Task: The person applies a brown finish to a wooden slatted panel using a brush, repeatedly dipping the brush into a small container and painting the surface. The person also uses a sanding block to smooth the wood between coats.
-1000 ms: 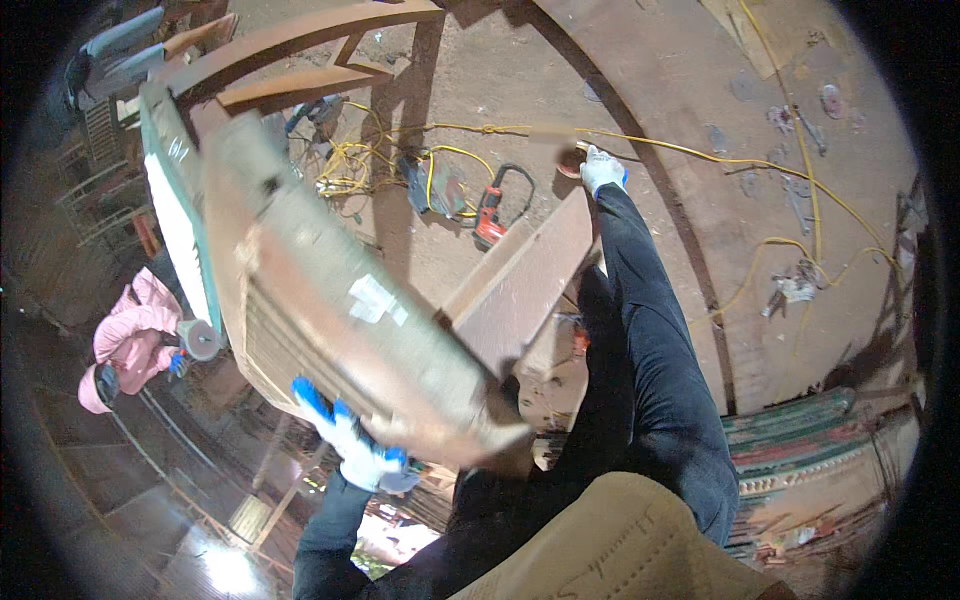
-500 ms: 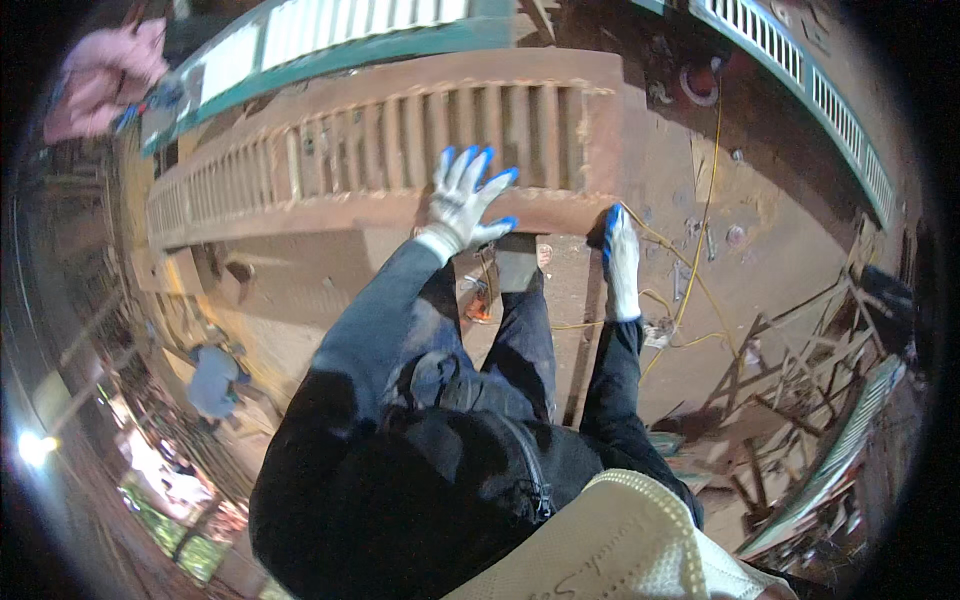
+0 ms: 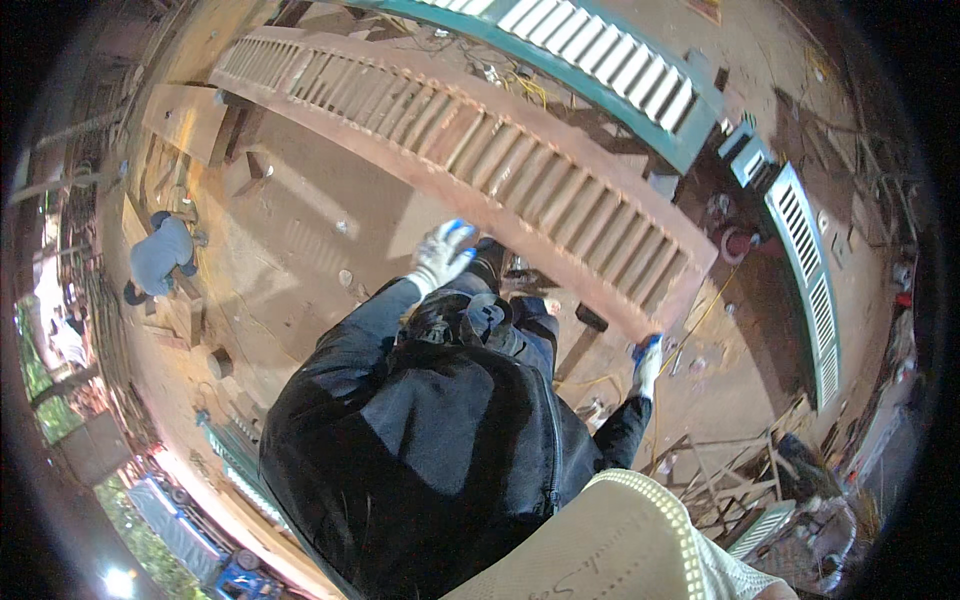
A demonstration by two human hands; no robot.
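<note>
A long, unpainted reddish-brown louvered wooden shutter (image 3: pixel 470 140) lies slantwise in front of me, from the far left to the near right. My left hand (image 3: pixel 440 257), in a white glove with blue fingertips, is open just off the shutter's near edge, fingers apart and holding nothing. At the shutter's near right corner is my right hand (image 3: pixel 648 368), gloved the same way. Its fingers are together and closed on the corner; part of the grip is hidden.
A teal-framed louvered panel with white slats (image 3: pixel 600 60) stands beyond the shutter. Another teal panel (image 3: pixel 805 270) lies at right. A yellow cord (image 3: pixel 705 310) trails over the floor. Scrap wood (image 3: pixel 715 470) is piled at lower right. A person in grey-blue (image 3: pixel 160 255) crouches at left.
My left hand has come off the shutter's face and back toward me. The shutter now slants down to the right in view, with my right hand at its near corner. My view has turned.
</note>
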